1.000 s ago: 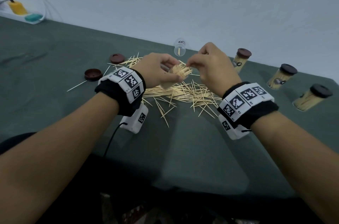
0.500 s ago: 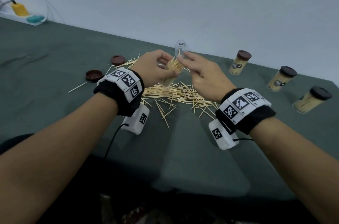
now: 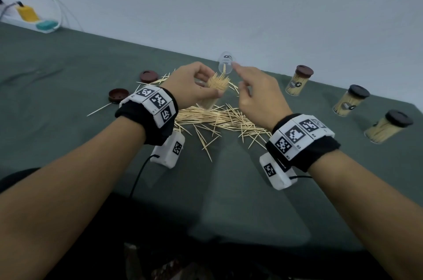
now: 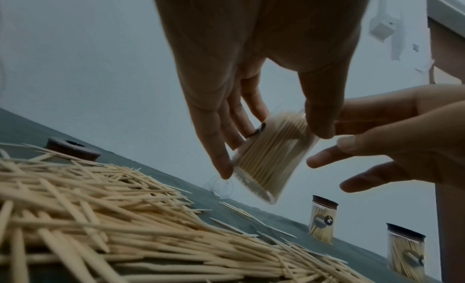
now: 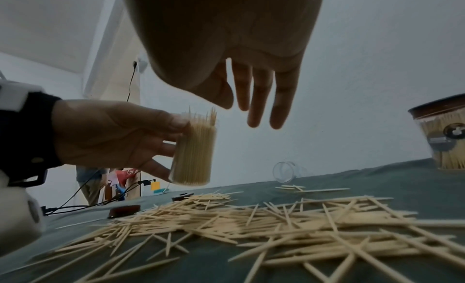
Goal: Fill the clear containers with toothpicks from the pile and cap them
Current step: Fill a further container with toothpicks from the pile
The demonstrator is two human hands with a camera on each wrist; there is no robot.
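My left hand [image 3: 194, 87] grips a clear container [image 3: 214, 94] packed with toothpicks, lifted just above the toothpick pile [image 3: 217, 119]. The same container [image 4: 271, 156] [image 5: 195, 148] has no cap, and toothpick tips stick out of its top. My right hand [image 3: 254, 92] hovers beside it, fingers loosely spread and holding nothing. An empty clear container [image 3: 225, 65] lies on its side behind the hands. Two brown caps [image 3: 118, 94] [image 3: 148, 76] rest on the cloth to the left.
Three capped, filled containers [image 3: 298, 80] [image 3: 350, 101] [image 3: 389, 127] stand in a row at the right. A power strip with plugs [image 3: 34, 20] sits at the far left by the wall. Green cloth [image 3: 68, 62] covers the table.
My right hand has let go of the toothpicks at the container's mouth and drawn back to the right, fingers spreading. The left hand has raised the container slightly.
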